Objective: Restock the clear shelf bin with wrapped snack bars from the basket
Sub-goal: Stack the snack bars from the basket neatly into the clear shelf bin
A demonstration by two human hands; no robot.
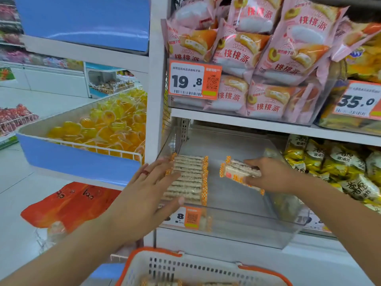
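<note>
A clear shelf bin (237, 221) stands pulled out on the lower shelf. Inside it on the left lies a neat row of wrapped snack bars (190, 178) with orange-checked ends. My left hand (148, 186), fingers straight, rests flat against that row's left side. My right hand (270, 174) grips a small stack of snack bars (237, 170) inside the bin, right of the row. The white basket (185, 267) with an orange rim sits at the bottom edge, a few bars showing in it.
Pink pastry packs (247, 54) fill the shelf above, with a 19.8 price tag (193, 81). Yellow snack bags (338, 168) lie right of the bin. A blue tray of orange jelly cups (107, 129) is at left, an orange bag (68, 203) below it.
</note>
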